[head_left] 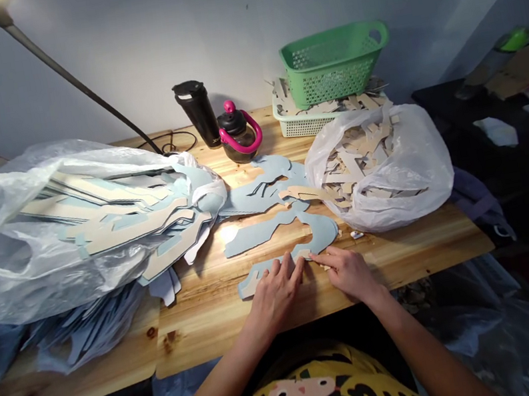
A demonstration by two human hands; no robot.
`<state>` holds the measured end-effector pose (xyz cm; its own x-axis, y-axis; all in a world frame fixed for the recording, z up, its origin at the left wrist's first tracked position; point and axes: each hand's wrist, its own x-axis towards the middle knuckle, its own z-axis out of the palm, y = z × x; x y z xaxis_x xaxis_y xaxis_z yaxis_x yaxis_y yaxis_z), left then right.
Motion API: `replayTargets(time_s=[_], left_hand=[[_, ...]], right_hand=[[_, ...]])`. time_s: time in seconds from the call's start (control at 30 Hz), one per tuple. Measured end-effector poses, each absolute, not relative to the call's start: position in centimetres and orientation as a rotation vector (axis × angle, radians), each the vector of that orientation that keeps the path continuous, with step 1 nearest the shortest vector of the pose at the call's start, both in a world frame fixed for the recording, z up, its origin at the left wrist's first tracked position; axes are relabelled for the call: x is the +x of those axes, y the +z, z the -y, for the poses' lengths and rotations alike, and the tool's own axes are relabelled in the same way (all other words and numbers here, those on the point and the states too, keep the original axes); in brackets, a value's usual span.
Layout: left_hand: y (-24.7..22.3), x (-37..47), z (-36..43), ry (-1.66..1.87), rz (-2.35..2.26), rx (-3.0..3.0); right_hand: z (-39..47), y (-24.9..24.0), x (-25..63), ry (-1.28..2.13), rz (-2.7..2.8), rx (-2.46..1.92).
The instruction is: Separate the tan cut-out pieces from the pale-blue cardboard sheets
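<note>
Blue cutout (321, 230) near worktop (203, 316) front edge, beige strip (303, 254) on top. Left hand (278, 285): grip released, fingers spread flat over cutout. Right hand (349, 271): index finger at strip's right end, others curled; can't tell if grip grasps anything. Second cutout (259, 233) behind. Scrap bag (426, 147) toward right edge, green basket (329, 82) near back edge.

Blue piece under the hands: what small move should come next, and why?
Perhaps press the beige card down with the right hand: its fingertip is at the card's edge, and the left hand lies partly over the blue piece.
</note>
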<state>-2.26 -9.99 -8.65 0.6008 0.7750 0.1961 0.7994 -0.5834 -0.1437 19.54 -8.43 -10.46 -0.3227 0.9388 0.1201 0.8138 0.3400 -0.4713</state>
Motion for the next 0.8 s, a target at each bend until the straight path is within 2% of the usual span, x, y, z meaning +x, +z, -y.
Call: replayTargets(time_s=[0.13,0.23,0.37,0.47,0.6,0.73,0.8], left_hand=[[-8.8,-1.7,9.8,-0.118,1.217,-2.524],[-8.7,-1.4,9.5,-0.123,1.263,-2.509],[-8.2,-1.9,9.2,-0.273,1.265,-2.607],[-6.8,-3.5,9.5,-0.532,1.264,-2.603],[-2.9,-8.8,8.9,-0.84,1.369,-2.188],[1.7,-17.7,4.6,-0.688,1.602,-1.689],[2.9,-21.9,2.0,-0.522,1.78,-1.7]], right_hand=[[7.3,-9.8,20.2,0.562,1.974,-1.408],[5.1,-8.1,20.2,0.424,1.88,-1.417],[0.7,-5.7,20.2,0.046,1.976,-1.762],[-1.9,-5.2,20.7,0.041,2.061,-2.165],[-3.0,-6.3,21.7,0.11,2.071,-2.222],[-3.0,-7.4,21.8,0.098,1.998,-2.135],[-3.0,-7.6,21.5,0.078,1.973,-2.123]])
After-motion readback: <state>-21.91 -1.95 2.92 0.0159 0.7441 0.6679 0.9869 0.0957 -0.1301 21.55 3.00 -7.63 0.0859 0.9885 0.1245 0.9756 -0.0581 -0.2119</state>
